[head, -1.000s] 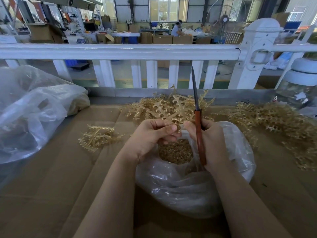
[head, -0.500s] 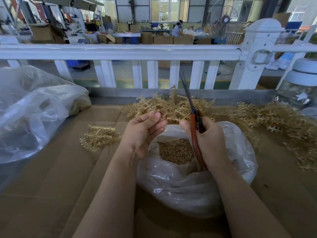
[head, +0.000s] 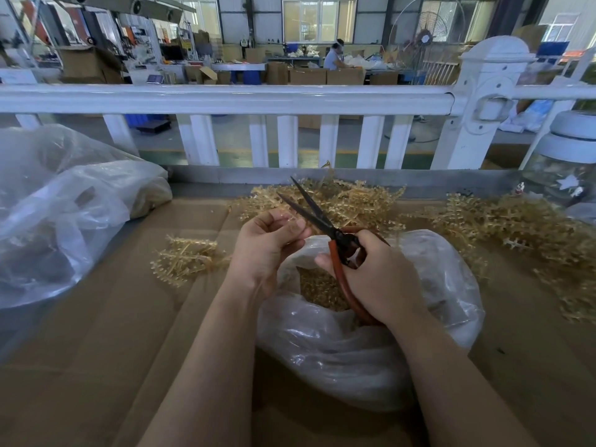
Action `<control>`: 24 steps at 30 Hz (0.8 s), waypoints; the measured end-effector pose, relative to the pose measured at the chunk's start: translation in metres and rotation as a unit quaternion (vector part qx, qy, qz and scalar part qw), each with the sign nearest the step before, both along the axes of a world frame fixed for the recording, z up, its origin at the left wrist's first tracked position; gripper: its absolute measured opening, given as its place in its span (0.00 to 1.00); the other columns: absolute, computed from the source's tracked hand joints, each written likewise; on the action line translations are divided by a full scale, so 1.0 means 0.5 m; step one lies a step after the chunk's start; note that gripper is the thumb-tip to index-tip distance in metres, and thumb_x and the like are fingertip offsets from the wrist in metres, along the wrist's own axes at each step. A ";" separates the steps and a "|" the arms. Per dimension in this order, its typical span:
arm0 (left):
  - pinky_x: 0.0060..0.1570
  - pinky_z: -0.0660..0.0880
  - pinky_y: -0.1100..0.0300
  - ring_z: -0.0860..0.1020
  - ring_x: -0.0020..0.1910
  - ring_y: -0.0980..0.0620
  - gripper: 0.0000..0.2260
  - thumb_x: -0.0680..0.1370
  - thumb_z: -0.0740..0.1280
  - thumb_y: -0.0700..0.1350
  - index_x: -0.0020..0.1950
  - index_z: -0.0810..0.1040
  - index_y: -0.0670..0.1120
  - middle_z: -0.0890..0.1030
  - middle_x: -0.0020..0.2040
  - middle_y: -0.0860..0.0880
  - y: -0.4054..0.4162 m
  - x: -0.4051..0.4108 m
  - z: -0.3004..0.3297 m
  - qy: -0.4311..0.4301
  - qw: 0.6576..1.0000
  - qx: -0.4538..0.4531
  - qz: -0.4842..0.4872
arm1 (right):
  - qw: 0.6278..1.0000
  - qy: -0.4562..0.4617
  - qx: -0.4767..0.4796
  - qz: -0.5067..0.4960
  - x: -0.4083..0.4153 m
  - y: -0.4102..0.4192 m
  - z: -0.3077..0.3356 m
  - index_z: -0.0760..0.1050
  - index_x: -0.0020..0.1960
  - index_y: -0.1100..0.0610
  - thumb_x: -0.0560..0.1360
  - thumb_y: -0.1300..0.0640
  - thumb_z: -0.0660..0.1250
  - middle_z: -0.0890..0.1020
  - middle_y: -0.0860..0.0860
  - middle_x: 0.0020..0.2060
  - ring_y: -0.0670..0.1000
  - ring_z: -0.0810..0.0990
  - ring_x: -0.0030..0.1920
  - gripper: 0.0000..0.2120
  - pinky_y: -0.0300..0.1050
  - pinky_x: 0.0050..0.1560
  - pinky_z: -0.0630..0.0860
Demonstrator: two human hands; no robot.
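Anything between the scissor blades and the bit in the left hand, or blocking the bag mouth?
Nothing visible. The scissors stand open right beside the small piece pinched by the left hand. The bag gapes below; the right hand and handles overlap only its right side.

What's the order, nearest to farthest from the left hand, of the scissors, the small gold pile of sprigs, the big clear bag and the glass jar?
From the left hand, head view:
1. Scissors: blades right beside it.
2. Small gold pile: just to its left.
3. Big clear bag: far left.
4. Glass jar: far right, by the railing.
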State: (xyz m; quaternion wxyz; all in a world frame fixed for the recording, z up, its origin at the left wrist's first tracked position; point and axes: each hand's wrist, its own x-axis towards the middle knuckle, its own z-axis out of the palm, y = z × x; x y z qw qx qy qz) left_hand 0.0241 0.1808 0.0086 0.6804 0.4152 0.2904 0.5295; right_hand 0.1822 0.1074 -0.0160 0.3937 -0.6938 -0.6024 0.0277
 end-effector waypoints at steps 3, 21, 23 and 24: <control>0.36 0.78 0.64 0.82 0.34 0.53 0.08 0.75 0.67 0.28 0.50 0.75 0.38 0.81 0.35 0.46 0.002 0.001 0.000 0.017 0.999 0.037 0.006 | 0.999 -0.032 0.000 -0.012 0.001 0.001 -0.001 0.70 0.44 0.43 0.67 0.25 0.64 0.73 0.36 0.32 0.33 0.70 0.34 0.23 0.29 0.32 0.61; 0.34 0.73 0.66 0.83 0.36 0.54 0.15 0.74 0.67 0.27 0.57 0.72 0.38 0.84 0.37 0.49 -0.002 0.002 0.002 0.043 0.992 0.115 0.031 | 0.996 -0.075 0.008 -0.049 0.002 0.001 0.000 0.76 0.44 0.47 0.65 0.23 0.61 0.70 0.36 0.30 0.41 0.70 0.33 0.27 0.33 0.30 0.63; 0.34 0.73 0.66 0.82 0.35 0.55 0.15 0.74 0.67 0.26 0.57 0.71 0.39 0.83 0.36 0.49 0.000 0.002 0.001 0.038 0.992 0.110 0.038 | 0.995 -0.083 0.006 -0.051 0.002 0.000 0.001 0.77 0.43 0.47 0.65 0.23 0.61 0.71 0.37 0.30 0.43 0.72 0.34 0.28 0.34 0.30 0.65; 0.34 0.73 0.66 0.82 0.34 0.55 0.15 0.74 0.66 0.26 0.57 0.71 0.39 0.83 0.35 0.49 0.000 0.002 0.001 0.038 0.993 0.109 0.040 | 0.995 -0.083 0.005 -0.052 0.003 0.000 0.002 0.77 0.43 0.47 0.65 0.23 0.61 0.71 0.37 0.29 0.43 0.72 0.34 0.28 0.35 0.30 0.65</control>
